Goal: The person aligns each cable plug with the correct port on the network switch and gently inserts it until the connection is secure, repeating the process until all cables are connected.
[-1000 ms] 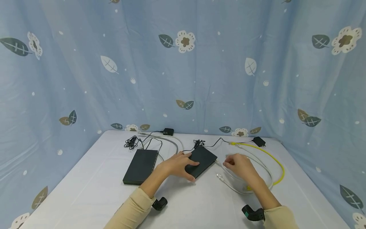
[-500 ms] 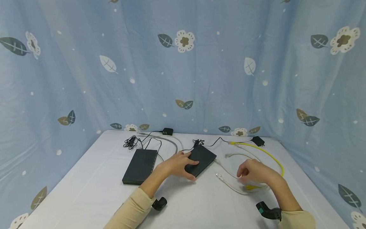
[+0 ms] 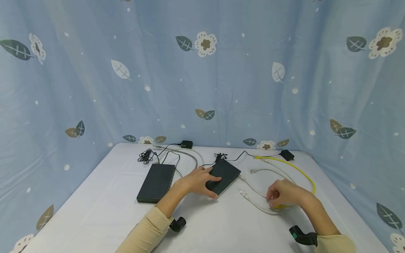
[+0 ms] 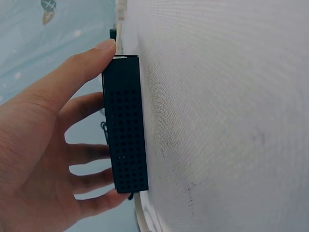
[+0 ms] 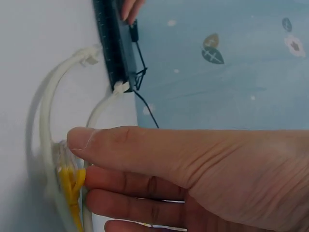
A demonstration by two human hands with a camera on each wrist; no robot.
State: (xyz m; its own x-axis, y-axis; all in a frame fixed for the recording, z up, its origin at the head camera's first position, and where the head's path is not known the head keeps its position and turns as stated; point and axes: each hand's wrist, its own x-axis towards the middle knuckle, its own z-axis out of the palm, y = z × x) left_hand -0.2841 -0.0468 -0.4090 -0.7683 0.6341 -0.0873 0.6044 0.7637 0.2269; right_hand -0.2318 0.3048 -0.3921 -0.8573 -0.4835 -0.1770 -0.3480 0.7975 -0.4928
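A black network switch [image 3: 225,172] lies angled at mid-table, a white network cable [image 3: 253,189] plugged into its right side. My left hand [image 3: 197,182] rests spread on its top, the thumb at its near edge; the left wrist view shows the perforated end [image 4: 126,130] close up. To the right, my right hand [image 3: 286,193] has curled fingers, its tips right at the yellow network cable's plug [image 5: 70,176]. Whether thumb and index finger grip that plug I cannot tell; the thumb hides the index finger. A loose white plug [image 3: 243,194] lies between the hands.
A second black network switch [image 3: 156,183] sits left of the left forearm. Behind are a bundled black cord [image 3: 145,156], two power adapters [image 3: 186,144], [image 3: 287,155] and grey cable [image 3: 190,154]. White cable ends and the yellow cable [image 3: 305,174] curve across the right side.
My right hand has moved right and toward me, away from the switch's cabled side, and come down at the yellow plug. My left hand has stayed on the switch.
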